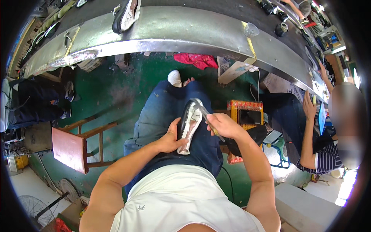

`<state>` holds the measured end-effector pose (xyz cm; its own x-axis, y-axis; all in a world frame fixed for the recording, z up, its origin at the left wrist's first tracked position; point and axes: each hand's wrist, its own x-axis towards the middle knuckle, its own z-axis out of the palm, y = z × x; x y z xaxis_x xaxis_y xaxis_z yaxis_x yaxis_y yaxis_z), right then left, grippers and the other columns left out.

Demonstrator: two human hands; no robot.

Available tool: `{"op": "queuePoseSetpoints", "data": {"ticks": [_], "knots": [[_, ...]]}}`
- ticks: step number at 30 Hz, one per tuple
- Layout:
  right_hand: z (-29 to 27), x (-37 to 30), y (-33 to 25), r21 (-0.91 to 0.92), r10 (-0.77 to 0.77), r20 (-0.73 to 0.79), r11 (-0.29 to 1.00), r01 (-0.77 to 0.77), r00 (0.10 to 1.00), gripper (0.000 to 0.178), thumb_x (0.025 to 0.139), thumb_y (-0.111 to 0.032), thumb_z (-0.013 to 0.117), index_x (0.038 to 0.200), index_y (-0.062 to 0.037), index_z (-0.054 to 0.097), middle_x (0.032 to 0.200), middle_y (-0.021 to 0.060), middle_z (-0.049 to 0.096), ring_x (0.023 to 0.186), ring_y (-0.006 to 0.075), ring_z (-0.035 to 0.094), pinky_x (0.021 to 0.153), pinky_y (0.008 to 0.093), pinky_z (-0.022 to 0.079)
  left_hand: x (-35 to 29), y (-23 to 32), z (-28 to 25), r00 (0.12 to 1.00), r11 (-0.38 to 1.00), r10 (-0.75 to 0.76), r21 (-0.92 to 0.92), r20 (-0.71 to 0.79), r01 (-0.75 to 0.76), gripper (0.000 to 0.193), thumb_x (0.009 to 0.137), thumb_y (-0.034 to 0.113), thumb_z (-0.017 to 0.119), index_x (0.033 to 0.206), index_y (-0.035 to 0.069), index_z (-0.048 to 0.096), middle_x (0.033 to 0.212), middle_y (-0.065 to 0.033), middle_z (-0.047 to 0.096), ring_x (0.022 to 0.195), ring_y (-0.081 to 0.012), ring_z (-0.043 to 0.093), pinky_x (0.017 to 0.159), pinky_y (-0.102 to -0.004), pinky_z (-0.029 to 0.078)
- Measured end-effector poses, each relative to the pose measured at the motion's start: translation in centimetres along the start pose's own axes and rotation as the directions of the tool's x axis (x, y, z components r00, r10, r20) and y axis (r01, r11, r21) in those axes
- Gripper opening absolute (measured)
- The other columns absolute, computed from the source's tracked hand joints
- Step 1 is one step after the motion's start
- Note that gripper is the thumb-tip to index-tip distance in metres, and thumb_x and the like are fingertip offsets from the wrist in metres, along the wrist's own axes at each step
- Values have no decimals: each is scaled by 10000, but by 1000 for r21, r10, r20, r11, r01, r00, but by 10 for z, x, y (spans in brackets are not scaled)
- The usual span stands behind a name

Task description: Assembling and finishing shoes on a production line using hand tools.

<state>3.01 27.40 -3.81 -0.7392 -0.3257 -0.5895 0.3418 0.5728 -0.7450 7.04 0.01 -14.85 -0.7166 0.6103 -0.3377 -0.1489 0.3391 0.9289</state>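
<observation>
A black shoe upper [184, 114] lies on my lap, its pale underside [192, 123] facing up and its toe pointing away from me. At its near left side, my left hand [170, 138] is closed on the shoe, the thumb spread along its edge. My right hand [223, 125] is wrapped round a slim metal hand tool [202, 109]. The tool's curved head touches or hangs just over the toe end; its exact kind is too small to tell. Its rear end shows below my fist.
A metal-edged workbench [170, 29] crosses the far side, with another shoe [126, 16] on it. A wooden stool [71, 149] stands at left. A phone [250, 116] lies on an orange-red box to the right. Another person sits at right; someone stands at left.
</observation>
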Motion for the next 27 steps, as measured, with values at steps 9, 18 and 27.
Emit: {"op": "queuePoseSetpoints", "data": {"ticks": [9, 18, 27], "knots": [[-154, 15, -50, -686, -560, -680, 713, -142, 473, 406, 1008, -440, 522, 1122, -60, 605, 1044, 189, 671, 956, 415, 652, 779, 507, 516, 56, 17, -35, 975, 792, -207, -600, -84, 116, 504, 1014, 337, 621, 1366, -11, 526, 1211, -93, 651, 1079, -152, 615, 940, -312, 511], [-299, 78, 9, -481, -481, -866, 724, -495, 138, 429, 985, -374, 600, 1270, -55, 569, 1195, 173, 661, 1161, 345, 613, 953, 490, 446, 111, 260, -197, 927, 955, 254, -80, -275, -285, 582, 978, 347, 665, 1379, -39, 495, 1215, -125, 655, 1095, -177, 611, 964, -334, 499], [-305, 88, 30, -594, -612, -787, 720, -359, 74, 431, 965, -302, 647, 1278, -23, 545, 1190, 194, 653, 1131, 362, 609, 999, 484, 401, 331, 364, -334, 863, 7, 494, 993, -109, 122, 698, 889, 391, 697, 1414, 4, 449, 1257, -209, 617, 1228, -347, 549, 1006, -476, 433]]}}
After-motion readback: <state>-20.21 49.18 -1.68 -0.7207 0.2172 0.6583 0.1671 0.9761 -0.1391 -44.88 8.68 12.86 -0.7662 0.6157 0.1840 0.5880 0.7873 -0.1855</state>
